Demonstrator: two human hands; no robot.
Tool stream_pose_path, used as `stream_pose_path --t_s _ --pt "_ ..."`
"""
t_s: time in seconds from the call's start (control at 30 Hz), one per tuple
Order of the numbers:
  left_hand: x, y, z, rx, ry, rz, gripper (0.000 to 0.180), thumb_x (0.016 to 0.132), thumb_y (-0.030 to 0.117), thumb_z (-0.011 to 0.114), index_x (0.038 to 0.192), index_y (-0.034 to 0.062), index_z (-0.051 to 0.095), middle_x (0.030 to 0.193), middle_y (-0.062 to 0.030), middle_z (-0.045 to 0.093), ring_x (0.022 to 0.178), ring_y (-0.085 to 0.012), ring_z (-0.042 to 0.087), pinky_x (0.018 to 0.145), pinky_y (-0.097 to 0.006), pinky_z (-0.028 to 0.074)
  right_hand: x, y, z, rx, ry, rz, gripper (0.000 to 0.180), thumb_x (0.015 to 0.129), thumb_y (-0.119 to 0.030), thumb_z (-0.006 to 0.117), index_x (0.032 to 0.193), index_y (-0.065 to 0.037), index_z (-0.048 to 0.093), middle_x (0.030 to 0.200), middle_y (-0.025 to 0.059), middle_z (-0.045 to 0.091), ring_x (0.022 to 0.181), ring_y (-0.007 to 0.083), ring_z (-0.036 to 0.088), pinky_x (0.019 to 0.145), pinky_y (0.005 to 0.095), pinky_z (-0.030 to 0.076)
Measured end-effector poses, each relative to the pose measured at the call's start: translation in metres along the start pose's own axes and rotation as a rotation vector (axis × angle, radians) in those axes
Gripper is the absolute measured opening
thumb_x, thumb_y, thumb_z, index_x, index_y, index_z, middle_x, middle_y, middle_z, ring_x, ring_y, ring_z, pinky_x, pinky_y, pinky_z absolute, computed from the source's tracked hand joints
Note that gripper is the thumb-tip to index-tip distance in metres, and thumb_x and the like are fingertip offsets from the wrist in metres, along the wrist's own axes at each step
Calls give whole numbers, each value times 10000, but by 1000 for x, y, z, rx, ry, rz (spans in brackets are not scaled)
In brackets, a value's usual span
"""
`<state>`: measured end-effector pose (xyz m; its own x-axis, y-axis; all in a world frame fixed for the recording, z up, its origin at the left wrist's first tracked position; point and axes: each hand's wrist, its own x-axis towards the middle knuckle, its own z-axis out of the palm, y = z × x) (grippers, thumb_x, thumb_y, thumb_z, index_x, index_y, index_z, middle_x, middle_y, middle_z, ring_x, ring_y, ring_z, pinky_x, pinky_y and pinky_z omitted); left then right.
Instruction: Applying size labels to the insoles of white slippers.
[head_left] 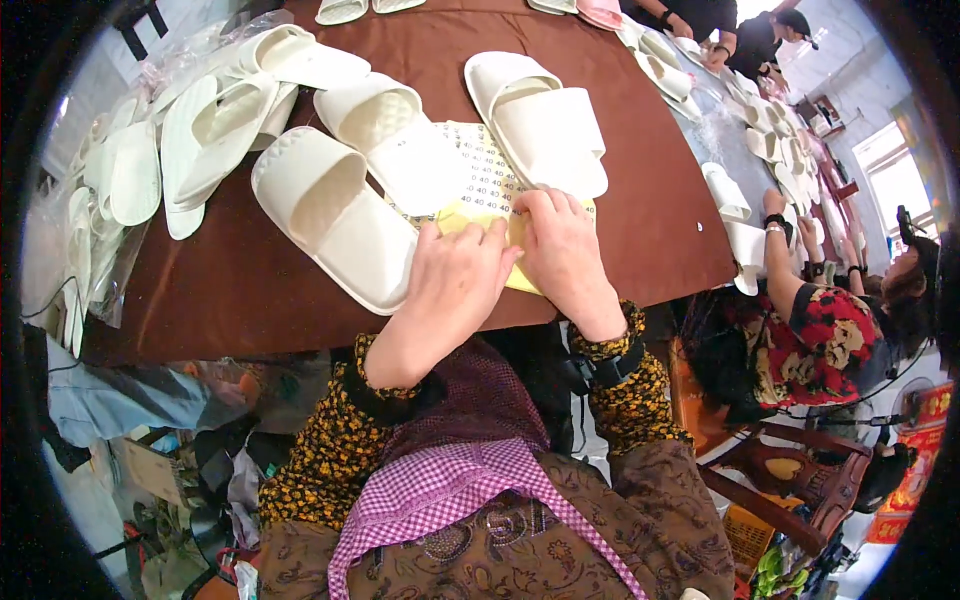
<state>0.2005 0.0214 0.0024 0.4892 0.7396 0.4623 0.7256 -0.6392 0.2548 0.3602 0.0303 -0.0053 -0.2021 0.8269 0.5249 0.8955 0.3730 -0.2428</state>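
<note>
At the near edge of the brown table (230,290), both hands sit side by side on a yellow sticker sheet (520,262) w/ small printed labels. Left hand (455,280) lies palm-down, fingers bent, tips pressing the sheet's near-left part; right hand (563,245) is just beside it at 3 o'clock, thumbs abt touching, fingers curled onto the sheet's top edge. Neither hand is closed round anything – both press/pinch at the sheet; can't tell if a label is nipped btwn fingertips. Sheet is mostly covered by the hands; its far part, pale w/ rows of print, pokes out at 12 o'clock and runs under the slippers. At 10 o'clock of the left hand lies a white slipper (335,220), sole down, nearly touching the knuckles. Second white slipper (395,140) beyond it at 11 o'clock, resting on the sheet. At 12 o'clock of the right hand, a third white slipper (540,120), its toe end just beside the fingertips. Pile of slippers in clear bags (150,160) at 9–10 o'clock, well apart. At 3 o'clock a co-worker's arm (780,260) reaches onto the table.
</note>
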Motion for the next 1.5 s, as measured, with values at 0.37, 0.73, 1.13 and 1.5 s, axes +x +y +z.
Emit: stream_pose_path --t_s 0.37,0.73,1.13,1.5 --pt "1 1 5 98 14 8 247 867 230 636 1031 46 657 677 -77 606 601 -239 591 661 -380 391 -1 2 4 64 71 6 167 790 -43 594 951 -54 553 933 123 578 916 320 560 795 424 454" --pt "2 1 3 80 -8 5 253 862 223 644 1040 43 661 687 -75 603 598 -240 589 669 -382 395 2 1 3 83 31 33 170 788 -31 583 956 -46 560 932 131 585 909 330 561 785 435 455" --pt "1 1 4 82 -6 7 265 861 219 646 1051 33 655 687 -70 595 604 -232 590 665 -383 390 1 -1 -1 108 -2 74 188 794 4 548 977 -37 557 962 140 610 972 340 566 832 437 449" --pt "2 1 4 82 -6 7 260 868 230 640 1039 35 654 691 -77 599 615 -233 598 669 -383 391 1 0 0 133 -10 80 185 789 17 535 966 -35 557 958 142 610 968 346 565 835 441 445"
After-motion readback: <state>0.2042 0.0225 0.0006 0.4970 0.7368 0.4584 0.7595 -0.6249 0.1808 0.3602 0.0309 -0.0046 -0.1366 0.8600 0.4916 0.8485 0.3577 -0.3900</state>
